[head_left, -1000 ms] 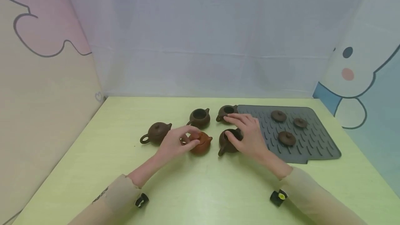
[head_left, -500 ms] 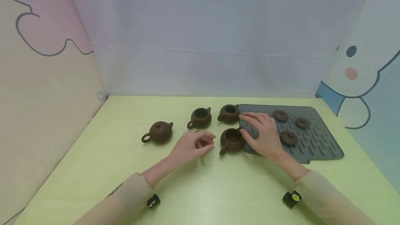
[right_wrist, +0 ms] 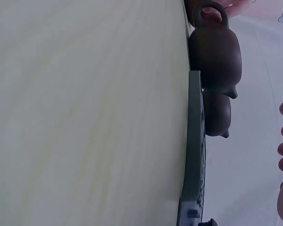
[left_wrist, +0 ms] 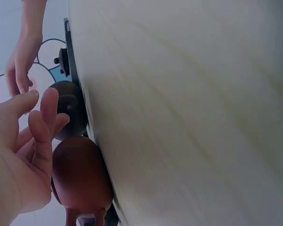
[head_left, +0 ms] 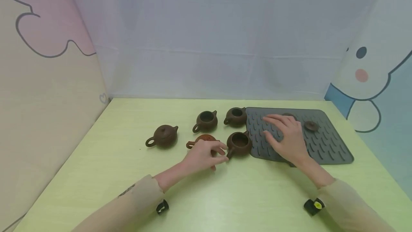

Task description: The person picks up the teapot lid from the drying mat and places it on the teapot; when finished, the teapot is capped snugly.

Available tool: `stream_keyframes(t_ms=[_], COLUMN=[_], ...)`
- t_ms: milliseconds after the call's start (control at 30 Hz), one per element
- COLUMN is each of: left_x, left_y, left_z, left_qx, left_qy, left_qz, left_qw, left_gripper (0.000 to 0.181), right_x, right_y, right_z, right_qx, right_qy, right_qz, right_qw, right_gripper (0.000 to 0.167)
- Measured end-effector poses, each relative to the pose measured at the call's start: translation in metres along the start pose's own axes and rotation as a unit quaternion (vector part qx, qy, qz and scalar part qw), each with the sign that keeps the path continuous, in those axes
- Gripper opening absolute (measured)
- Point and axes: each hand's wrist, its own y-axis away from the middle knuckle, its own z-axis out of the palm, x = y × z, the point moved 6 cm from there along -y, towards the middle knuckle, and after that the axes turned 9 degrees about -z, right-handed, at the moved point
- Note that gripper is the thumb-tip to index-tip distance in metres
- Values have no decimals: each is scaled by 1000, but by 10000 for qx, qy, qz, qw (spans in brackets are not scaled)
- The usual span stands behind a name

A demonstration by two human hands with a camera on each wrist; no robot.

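Just beyond the left hand (head_left: 202, 156), and partly hidden by it in the head view, sits a reddish teapot (left_wrist: 82, 176), upright, its handle to the left of the hand; the fingers are loosely bent with the thumb apart from them, and nothing shows between them; whether they touch the reddish teapot I cannot tell. Just past these fingertips, between the two hands, stands a dark lidless teapot (head_left: 242, 150), its handle close to the thumb; contact there is also unclear. Farther out from the left hand are a second lidless teapot (head_left: 208, 126) and, toward the right hand (head_left: 291, 139), a third lidless teapot (head_left: 237, 121); left of the left hand, well apart, stands a lidded dark teapot (head_left: 165, 139).

The right hand hangs above a grey ridged mat (head_left: 331, 146), fingers and thumb spread and curved, holding nothing; a small dark lid (head_left: 311, 126) lies on the mat just to its right, and another lid (head_left: 289, 115) peeks out behind its knuckles; under both arms runs a pale yellow-green table (head_left: 238, 192).
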Motion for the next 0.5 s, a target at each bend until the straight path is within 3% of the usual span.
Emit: stream_keyframes(t_ms=[233,500], left_x=[0,-1], left_y=[-4,-7], left_z=[7,12], left_qx=[32,-15], left_qy=[-413,-229], left_qz=[-179,-286], left_qw=[9990,9993], left_gripper=[25,22], right_x=[19,42], right_y=[12,31], right_z=[-19,-36], right_qx=[-3,-163], right_qy=[291,399], right_qz=[209,526], right_qw=[9994,9977], right_gripper=[43,41])
